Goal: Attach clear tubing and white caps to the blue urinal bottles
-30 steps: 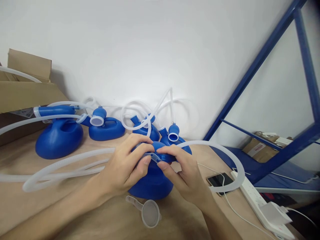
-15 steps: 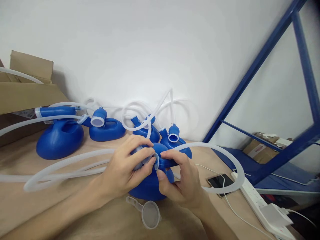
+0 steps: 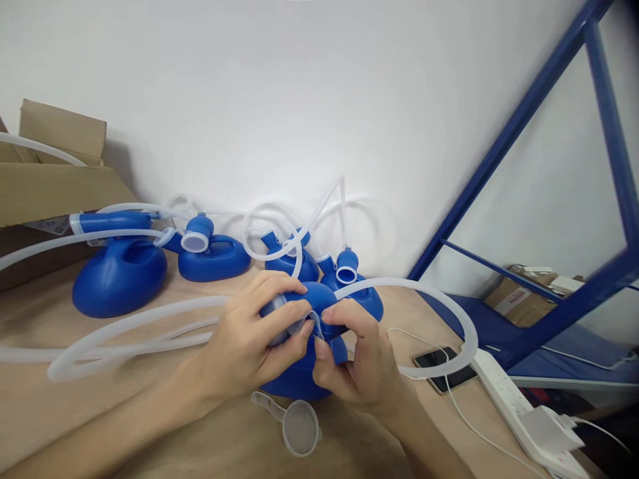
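Note:
A blue plastic bottle point(image 3: 294, 372) stands at the middle of the table, partly hidden by both hands. My left hand point(image 3: 262, 332) is closed round a translucent cap at a blue neck piece. My right hand point(image 3: 357, 352) pinches the end of the cap's clear strap point(image 3: 315, 322), close to my left fingertips. From behind my right hand a white tube point(image 3: 449, 293) loops out to the right. A loose translucent cap with a strap point(image 3: 300, 429) lies on the table below the hands.
More blue bottles point(image 3: 120, 276) with white tubes stand along the wall. A cardboard box point(image 3: 54, 193) is at the left. On the right are a phone point(image 3: 434, 359), a power strip point(image 3: 504, 392) with cables and a blue metal frame point(image 3: 479, 186).
The clear strap has bent over towards my right fingers, which now pinch it. The white tube loop has shifted slightly left.

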Action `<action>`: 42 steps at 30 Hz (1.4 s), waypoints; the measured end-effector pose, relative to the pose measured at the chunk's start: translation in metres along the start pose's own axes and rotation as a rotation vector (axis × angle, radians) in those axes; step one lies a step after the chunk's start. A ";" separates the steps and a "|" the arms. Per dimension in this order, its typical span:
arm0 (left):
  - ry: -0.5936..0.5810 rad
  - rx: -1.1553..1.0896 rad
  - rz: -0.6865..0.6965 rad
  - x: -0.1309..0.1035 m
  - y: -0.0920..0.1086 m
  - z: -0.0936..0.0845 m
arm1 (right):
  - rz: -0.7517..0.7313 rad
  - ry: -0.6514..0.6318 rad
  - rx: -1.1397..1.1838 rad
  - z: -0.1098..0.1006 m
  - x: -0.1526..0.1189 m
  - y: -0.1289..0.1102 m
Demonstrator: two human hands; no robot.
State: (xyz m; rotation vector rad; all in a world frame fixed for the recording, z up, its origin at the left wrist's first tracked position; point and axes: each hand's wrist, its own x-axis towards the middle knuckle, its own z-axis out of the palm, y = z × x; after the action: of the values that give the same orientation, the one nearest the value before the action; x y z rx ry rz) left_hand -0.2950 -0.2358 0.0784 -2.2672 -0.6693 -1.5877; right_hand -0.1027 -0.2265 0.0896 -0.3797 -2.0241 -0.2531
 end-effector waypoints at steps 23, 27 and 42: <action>-0.037 0.002 -0.071 -0.007 -0.003 0.006 | 0.079 -0.128 -0.045 -0.002 -0.003 -0.001; -0.017 0.011 -0.108 -0.008 -0.001 0.010 | 0.102 -0.146 -0.025 -0.003 -0.003 -0.001; -0.025 0.078 -0.116 -0.015 0.007 0.017 | 0.234 -0.210 0.025 -0.006 0.001 -0.007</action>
State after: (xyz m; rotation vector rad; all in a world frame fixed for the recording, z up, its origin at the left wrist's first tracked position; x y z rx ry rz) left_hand -0.2821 -0.2367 0.0586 -2.2319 -0.8683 -1.5578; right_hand -0.1014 -0.2348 0.0931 -0.6445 -2.1615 -0.0436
